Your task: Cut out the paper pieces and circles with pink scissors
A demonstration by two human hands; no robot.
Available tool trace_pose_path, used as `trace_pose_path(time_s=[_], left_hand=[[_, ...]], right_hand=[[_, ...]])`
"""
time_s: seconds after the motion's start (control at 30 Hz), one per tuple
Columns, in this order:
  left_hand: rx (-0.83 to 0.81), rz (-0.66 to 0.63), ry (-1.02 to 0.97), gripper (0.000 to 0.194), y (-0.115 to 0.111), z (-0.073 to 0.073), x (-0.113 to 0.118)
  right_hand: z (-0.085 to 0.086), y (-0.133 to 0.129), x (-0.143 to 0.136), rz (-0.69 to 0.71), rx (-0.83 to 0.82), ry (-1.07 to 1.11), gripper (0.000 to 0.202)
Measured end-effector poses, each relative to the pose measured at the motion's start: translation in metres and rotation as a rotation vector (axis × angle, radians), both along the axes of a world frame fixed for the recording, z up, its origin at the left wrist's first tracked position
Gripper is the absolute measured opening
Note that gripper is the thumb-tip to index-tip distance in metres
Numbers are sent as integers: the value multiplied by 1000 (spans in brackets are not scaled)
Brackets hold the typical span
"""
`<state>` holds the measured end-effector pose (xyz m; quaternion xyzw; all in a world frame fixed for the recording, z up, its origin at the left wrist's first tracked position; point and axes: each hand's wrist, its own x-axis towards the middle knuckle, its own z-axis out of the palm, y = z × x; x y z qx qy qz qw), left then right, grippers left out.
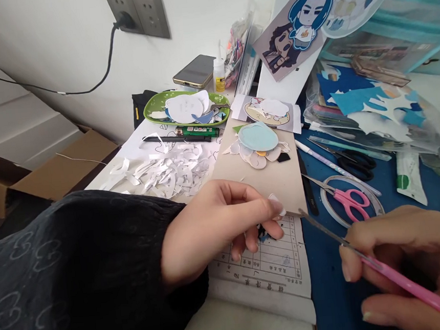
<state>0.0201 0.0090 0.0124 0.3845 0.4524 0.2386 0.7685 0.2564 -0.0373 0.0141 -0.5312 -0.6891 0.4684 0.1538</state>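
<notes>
My left hand [224, 211] is closed in a pinch on a small white paper piece [277, 204], held above the edge of a grey-beige board. In my right hand [409, 256] is a pink-handled tool [416, 289] with a thin metal shaft; its tip points at the paper piece, close to it, and I cannot tell whether they touch. Below my left hand lies a printed form pad [267, 263]. Something dark and blue on it is partly hidden by my fingers. On the board [283, 180] sits a stack of cut paper shapes, topped by a light-blue oval [258, 137].
White paper scraps [170, 172] lie heaped left of the board. Behind them stands a green tray [149, 112] of cutouts, near a phone [196, 70] and a glue bottle [219, 75]. Pink scissors [350, 200], a roll of tape [328, 212] and a tube [409, 176] lie right.
</notes>
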Motion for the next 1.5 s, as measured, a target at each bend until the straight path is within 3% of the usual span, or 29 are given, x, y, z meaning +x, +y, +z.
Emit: trace_pose_path(time_s=[0.07, 0.17, 0.27, 0.47, 0.63, 0.8, 0.97, 1.07, 1.23, 1.33, 1.5], left_hand=[[0, -11, 5, 20, 0, 0, 0], [15, -28, 17, 20, -1, -1, 0], [44, -50, 56, 16, -2, -2, -2], [160, -123, 168, 4, -8, -6, 1], [517, -156, 317, 6, -13, -7, 5], [925, -252, 542, 8, -14, -8, 2], [1086, -343, 675, 31, -15, -5, -1], [1095, -365, 692, 13, -16, -3, -2], [1056, -338, 704, 27, -19, 1, -1], [946, -265, 581, 15, -19, 4, 1], [659, -254, 385, 23, -16, 3, 1]], right_hand=[[4, 3, -2, 36, -129, -32, 20], [8, 7, -16, -84, -271, 52, 22], [4, 11, -34, -287, -214, 143, 18], [-8, 16, -53, -293, -74, 345, 9], [-7, 14, -58, -326, -147, 380, 10], [-10, 15, -50, -284, -73, 403, 9], [-13, 19, -46, -254, -85, 477, 6], [-11, 18, -47, -270, -104, 489, 6], [-10, 17, -49, -293, -57, 490, 6], [-11, 16, -52, -278, -65, 487, 7], [-10, 15, -56, -313, -71, 497, 10]])
